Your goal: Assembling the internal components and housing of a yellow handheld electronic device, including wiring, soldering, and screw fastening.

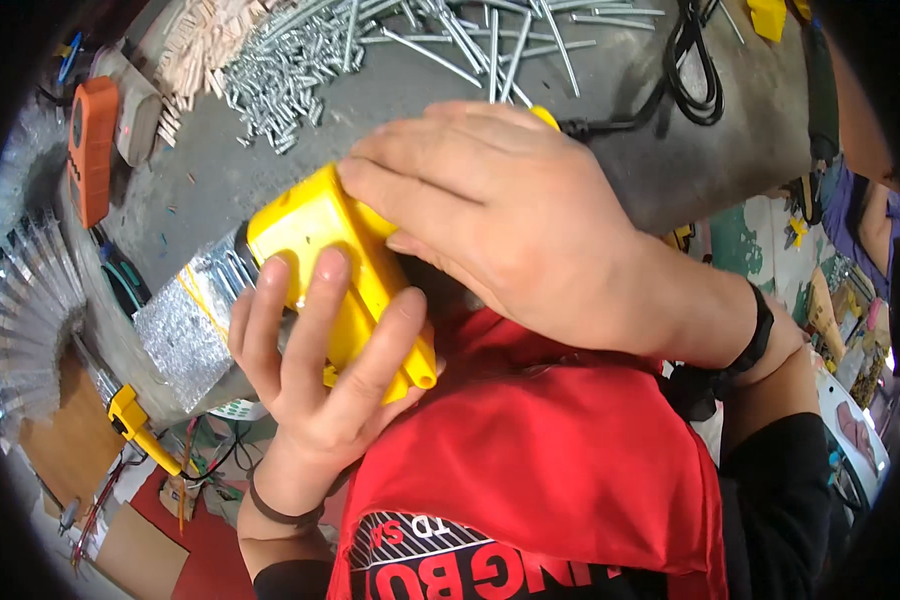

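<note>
A yellow plastic power-tool-like housing is held tilted above the edge of the grey table, just in front of the red apron. My left hand supports it from below and the left, its fingers spread along the yellow side. Over its upper right part my right hand is wrapped, fingers pressed together, hiding much of that part. A black cord with a sleeve begins beside a bit of yellow behind my right hand. Several thin metal prongs show by the housing's dark left end, next to my left fingertips.
On the grey table lie small silver screws, long metal rods and light wooden pegs. An orange device stands left, near a silvery foil-like block and a yellow corded tool. Coiled black cable lies far right.
</note>
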A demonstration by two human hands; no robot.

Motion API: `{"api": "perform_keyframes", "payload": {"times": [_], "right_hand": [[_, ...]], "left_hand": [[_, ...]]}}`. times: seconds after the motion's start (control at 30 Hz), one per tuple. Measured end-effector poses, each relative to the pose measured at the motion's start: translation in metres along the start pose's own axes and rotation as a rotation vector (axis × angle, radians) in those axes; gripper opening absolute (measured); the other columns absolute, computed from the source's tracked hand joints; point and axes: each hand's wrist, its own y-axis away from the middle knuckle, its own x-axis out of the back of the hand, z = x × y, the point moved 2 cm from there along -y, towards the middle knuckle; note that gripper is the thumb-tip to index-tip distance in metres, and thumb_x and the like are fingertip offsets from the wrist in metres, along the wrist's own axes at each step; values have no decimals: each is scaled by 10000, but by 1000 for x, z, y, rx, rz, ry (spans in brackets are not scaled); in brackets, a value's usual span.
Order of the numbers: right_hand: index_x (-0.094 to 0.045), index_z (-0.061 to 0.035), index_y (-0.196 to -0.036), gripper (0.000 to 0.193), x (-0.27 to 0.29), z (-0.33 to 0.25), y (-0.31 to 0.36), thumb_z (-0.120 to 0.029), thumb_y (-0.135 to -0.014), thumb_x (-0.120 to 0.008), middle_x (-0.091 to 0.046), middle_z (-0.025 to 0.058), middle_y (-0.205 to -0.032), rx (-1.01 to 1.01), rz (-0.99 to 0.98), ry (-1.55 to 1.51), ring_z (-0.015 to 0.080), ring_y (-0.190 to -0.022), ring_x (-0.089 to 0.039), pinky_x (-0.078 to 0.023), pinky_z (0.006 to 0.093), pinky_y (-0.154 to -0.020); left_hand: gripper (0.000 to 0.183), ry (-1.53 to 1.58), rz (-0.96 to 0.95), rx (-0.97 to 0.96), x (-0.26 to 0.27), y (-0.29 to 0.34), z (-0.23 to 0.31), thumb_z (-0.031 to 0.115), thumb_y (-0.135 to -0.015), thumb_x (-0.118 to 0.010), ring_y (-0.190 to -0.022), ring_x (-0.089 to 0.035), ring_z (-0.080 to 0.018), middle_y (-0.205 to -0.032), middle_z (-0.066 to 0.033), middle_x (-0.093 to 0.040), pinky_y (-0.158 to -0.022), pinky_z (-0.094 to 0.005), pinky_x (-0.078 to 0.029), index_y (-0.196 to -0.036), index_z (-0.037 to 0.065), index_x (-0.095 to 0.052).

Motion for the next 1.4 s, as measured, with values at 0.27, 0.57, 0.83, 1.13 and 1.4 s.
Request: {"api": "perform_keyframes", "payload": {"times": [0.27,0.57,0.83,1.13,1.4], "right_hand": [[-621,-10,-1207,426,24,7,-16,-104,-802,-713,-647,131,-1173,-99,-337,-187,297,-1067,-635,-503,401,-916],[-635,-1,-1142,337,37,16,-38,-111,-827,-683,-662,155,-1117,-29,-436,-235,321,-970,-664,-540,392,-821],[-593,-42,-1051,282,-23,35,-107,-48,-781,-674,-588,138,-1041,130,-620,204,345,-757,-637,-530,422,-643],[-643,-9,-893,94,-16,46,-118,-29,-801,-642,-649,142,-801,19,-309,-141,353,-750,-646,-526,405,-650],[-667,5,-921,97,0,38,-119,-79,-872,-656,-660,40,-774,-581,-847,-633,83,-669,-577,-480,271,-608]], "left_hand": [[266,97,51,66,-4,1,-1,384,-829,-681,-1264,-444,-324,-1351,-68,-566,-1003,-470,-335,-1088,336,-719],[339,88,94,-15,-6,4,-7,552,-841,-631,-1239,-427,-315,-1354,-65,-540,-948,-483,-350,-1088,337,-718],[310,55,191,2,-7,-6,-10,442,-780,-684,-1163,-483,-255,-1309,2,-576,-837,-414,-403,-1075,355,-718],[255,112,173,55,-13,-6,-5,341,-783,-679,-1222,-522,-224,-1344,30,-587,-877,-410,-380,-1038,339,-688],[219,146,150,77,-8,-6,-7,271,-809,-655,-1260,-512,-209,-1328,55,-615,-933,-402,-345,-1018,331,-688]]}}
